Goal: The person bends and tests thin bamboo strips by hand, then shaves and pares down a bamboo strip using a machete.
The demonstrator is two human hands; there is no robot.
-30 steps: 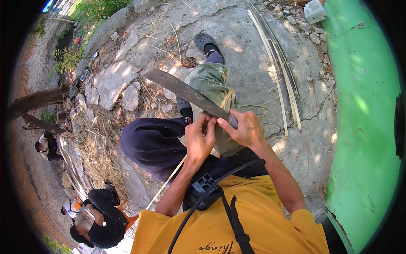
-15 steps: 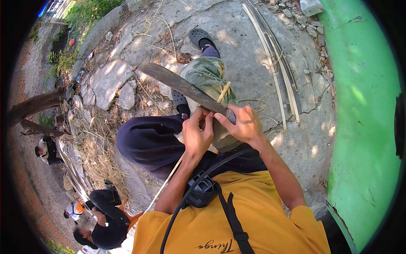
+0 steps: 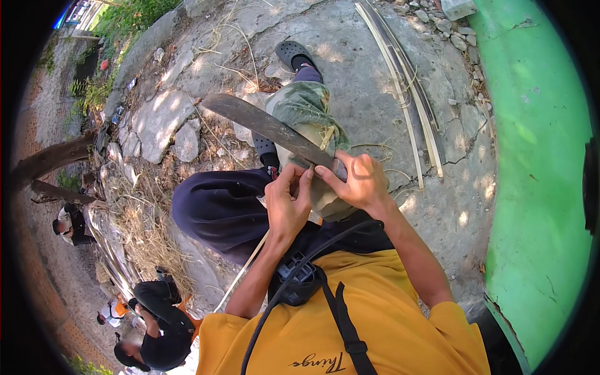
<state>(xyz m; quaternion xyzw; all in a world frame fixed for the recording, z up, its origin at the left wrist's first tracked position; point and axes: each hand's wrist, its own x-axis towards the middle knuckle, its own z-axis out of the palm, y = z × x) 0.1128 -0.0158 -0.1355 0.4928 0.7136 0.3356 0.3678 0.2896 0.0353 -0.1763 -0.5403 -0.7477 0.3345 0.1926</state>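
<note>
A long dark machete blade (image 3: 262,128) lies slantwise over my raised knee, its tip to the upper left. My right hand (image 3: 360,182) is closed round its handle end, thumb pressed along the blade. Just left of that thumb, my left hand (image 3: 289,197) pinches a thin pale bamboo strip (image 3: 249,267), which runs back under my left forearm. A short pale end (image 3: 327,137) sticks out beyond the blade. Under the blade, a camouflage cloth (image 3: 302,103) covers my knee. The exact contact of blade and strip is hidden by my fingers.
Several long split strips (image 3: 400,87) lie on the cracked concrete to the right, near a green wall (image 3: 531,156). Thin shavings are scattered ahead. Broken slabs (image 3: 164,122) and a straw heap (image 3: 147,231) lie to the left. A seated person (image 3: 159,322) is at the lower left.
My left hand has shifted slightly down and left. The pale end beyond the blade now shows shorter. My right hand and the machete stay nearly in place.
</note>
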